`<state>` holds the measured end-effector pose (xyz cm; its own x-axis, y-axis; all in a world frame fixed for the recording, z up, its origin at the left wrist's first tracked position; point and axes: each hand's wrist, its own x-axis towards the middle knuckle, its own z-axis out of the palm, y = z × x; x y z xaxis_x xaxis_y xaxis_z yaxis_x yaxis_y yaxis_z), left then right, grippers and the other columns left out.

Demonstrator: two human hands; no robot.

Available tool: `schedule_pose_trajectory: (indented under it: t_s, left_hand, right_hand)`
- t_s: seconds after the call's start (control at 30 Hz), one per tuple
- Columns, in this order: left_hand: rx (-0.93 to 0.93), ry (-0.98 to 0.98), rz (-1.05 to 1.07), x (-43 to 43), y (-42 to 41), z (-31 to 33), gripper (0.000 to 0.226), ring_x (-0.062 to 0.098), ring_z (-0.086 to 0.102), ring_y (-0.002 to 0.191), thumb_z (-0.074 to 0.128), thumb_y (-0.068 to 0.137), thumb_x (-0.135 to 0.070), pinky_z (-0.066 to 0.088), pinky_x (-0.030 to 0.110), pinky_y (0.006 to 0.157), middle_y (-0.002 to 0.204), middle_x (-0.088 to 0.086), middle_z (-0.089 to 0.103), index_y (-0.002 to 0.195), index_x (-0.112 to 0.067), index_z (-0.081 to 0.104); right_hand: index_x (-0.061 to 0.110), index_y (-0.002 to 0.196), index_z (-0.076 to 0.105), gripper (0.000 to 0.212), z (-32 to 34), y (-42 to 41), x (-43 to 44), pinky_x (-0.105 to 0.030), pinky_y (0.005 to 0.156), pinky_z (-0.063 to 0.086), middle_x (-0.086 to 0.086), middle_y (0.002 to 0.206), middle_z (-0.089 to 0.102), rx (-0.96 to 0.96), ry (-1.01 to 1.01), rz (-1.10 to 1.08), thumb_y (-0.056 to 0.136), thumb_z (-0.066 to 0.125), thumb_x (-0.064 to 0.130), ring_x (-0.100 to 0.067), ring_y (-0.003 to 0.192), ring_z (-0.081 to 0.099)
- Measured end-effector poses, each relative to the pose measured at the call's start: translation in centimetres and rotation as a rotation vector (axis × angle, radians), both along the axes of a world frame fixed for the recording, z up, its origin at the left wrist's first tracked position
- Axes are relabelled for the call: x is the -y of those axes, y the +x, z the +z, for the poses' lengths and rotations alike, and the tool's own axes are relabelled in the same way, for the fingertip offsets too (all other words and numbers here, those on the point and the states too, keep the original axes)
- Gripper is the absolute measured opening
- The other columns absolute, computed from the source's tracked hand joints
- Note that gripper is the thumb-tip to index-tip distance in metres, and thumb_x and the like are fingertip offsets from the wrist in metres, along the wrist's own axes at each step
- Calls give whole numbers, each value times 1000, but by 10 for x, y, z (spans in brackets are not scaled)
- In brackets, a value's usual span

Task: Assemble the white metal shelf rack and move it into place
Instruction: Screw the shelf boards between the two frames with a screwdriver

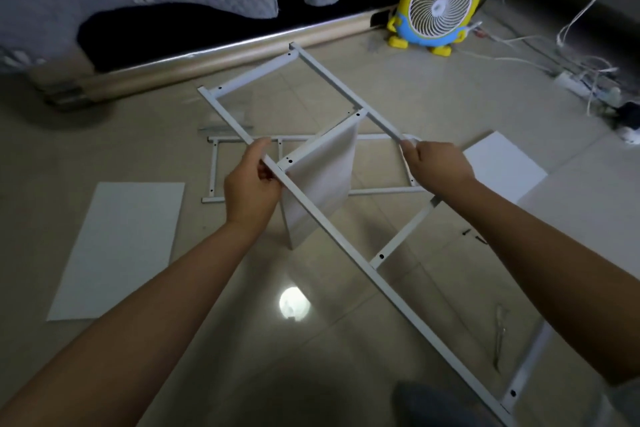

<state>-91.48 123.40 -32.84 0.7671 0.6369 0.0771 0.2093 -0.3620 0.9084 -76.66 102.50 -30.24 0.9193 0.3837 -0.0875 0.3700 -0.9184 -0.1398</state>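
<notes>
The white frame (332, 229) ran out of sight at the bottom right corner, so its near end could not be seen. The right hand (438, 168) covered part of one rail, and the left hand's (252, 187) fingers hid a stretch of the other. A second frame (214, 170) on the floor lay partly behind the hanging panel (322, 184). Small dark bits (474, 236) nearby were too tiny to tell.

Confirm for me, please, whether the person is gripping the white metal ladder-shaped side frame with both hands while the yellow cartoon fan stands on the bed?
Not quite: the yellow cartoon fan stands on the tiled floor beside the bed, as the head view shows. The left hand and right hand do grip the white metal ladder-shaped side frame.
</notes>
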Motion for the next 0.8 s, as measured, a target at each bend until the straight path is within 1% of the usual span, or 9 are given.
schedule_pose_trajectory:
  t_s: [0.1, 0.2, 0.33, 0.37, 0.43, 0.53, 0.57, 0.73, 0.8]
  left_hand:
    - [-23, 220, -53, 0, -3, -3, 24, 26, 60, 84, 64, 82, -3, 48, 29, 76, 94, 15, 67, 105, -7, 68]
    - [-63, 221, -59, -2, -5, 0, 18, 21, 58, 81, 61, 84, -3, 38, 20, 70, 92, 14, 65, 100, -6, 68]
    - [-106, -9, -103, -3, -8, 11, 21, 11, 55, 77, 53, 86, 5, 44, 9, 65, 86, 1, 59, 93, -13, 61]
    - [-104, -85, -93, -4, -7, 13, 22, 13, 55, 76, 50, 87, 5, 46, 13, 70, 82, -1, 58, 87, -15, 59]
    - [-89, -213, -37, -3, -4, 15, 25, 19, 54, 78, 47, 89, 0, 47, 31, 78, 76, 0, 56, 76, -19, 59]
    - [-173, -130, -8, 5, 3, 19, 8, 18, 53, 76, 59, 88, -26, 44, 31, 74, 78, -1, 55, 86, -18, 59]
    - [-207, -77, -11, 7, 5, 20, 16, 18, 54, 77, 64, 84, -29, 45, 30, 74, 81, -1, 56, 95, -17, 60]
    - [-300, 55, 50, 3, 19, 28, 14, 28, 64, 79, 60, 84, -17, 53, 35, 76, 84, 10, 67, 95, -14, 68]
    - [-329, 129, -14, -1, 20, 30, 15, 30, 64, 78, 59, 84, -17, 53, 38, 75, 79, 13, 67, 91, -10, 71]
  right_hand:
    - [2, 87, 58, 55, -3, 2, 0, -25, 59, 33, -5, 60, 46, -19, 20, 25, 101, 18, 36, -25, 64, 49]
    - [4, 77, 50, 53, -1, 7, -3, -28, 64, 34, -3, 60, 42, -27, 63, 18, 100, 18, 40, -23, 68, 47]
    - [10, 65, 43, 53, 0, 15, -12, -31, 65, 39, -4, 61, 42, -54, 81, 17, 99, 18, 43, -24, 68, 48]
    - [11, 66, 43, 53, -2, 16, -14, -32, 67, 42, -5, 63, 45, -64, 75, 16, 99, 18, 43, -24, 69, 49]
    - [9, 73, 47, 52, -4, 17, -17, -35, 72, 47, -9, 71, 50, -63, 56, 17, 99, 18, 43, -26, 71, 52]
    - [6, 82, 54, 55, -8, 16, -19, -36, 73, 48, -10, 74, 52, -41, 15, 23, 100, 17, 42, -29, 74, 57]
    - [4, 86, 57, 56, -11, 16, -19, -36, 72, 47, -11, 74, 53, -47, 10, 23, 100, 17, 41, -30, 75, 56]
    - [5, 128, 47, 42, -11, 6, -23, -40, 79, 51, -20, 100, 61, -191, 137, -75, 102, 17, 19, -33, 89, 60]
    - [6, 131, 45, 41, -10, 9, -23, -40, 83, 50, -22, 106, 61, -207, 117, -52, 102, 18, 17, -34, 95, 60]
